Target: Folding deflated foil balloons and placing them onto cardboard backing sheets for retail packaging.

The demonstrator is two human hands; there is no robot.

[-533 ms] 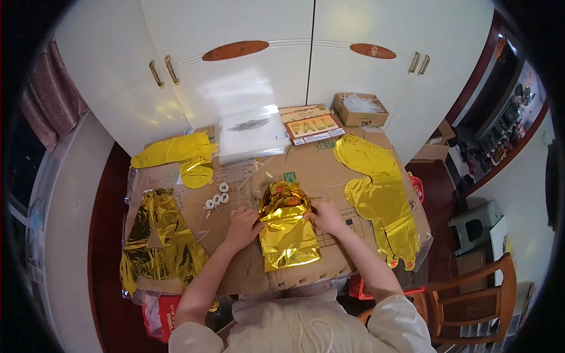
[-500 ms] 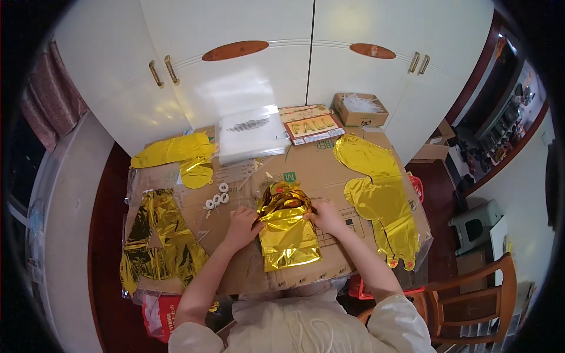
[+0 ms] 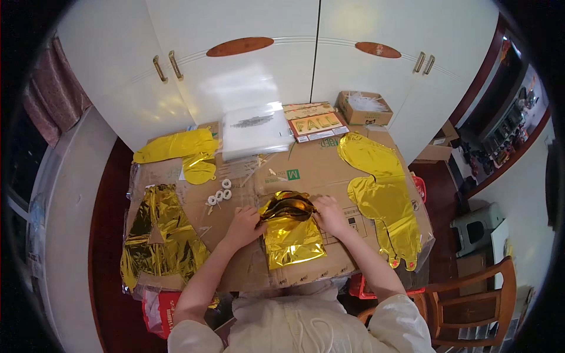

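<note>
In front of me on the cardboard-covered table lies a folded gold foil balloon [image 3: 295, 242]. Its far part is bunched into dark, loose layers, while the near part lies flat and shiny. My left hand [image 3: 243, 226] is closed on the left edge of the foil, near the fold. On the opposite edge, my right hand [image 3: 331, 216] pinches the foil at about the same height. The fingertips of both hands are partly hidden.
Flat gold foil balloons lie at left [image 3: 168, 235], far left [image 3: 182, 147] and right [image 3: 385, 200]. Behind are clear plastic bags [image 3: 253, 138], a printed packet [image 3: 318, 125] and a small carton [image 3: 365, 109]. White ribbon rolls [image 3: 219, 196] sit left of centre. A wooden chair [image 3: 471, 300] stands at right.
The foil's upper part has folded down and toward me, and its layers now gape more at the far end. Both hands keep hold of the sides. The view has shifted slightly.
</note>
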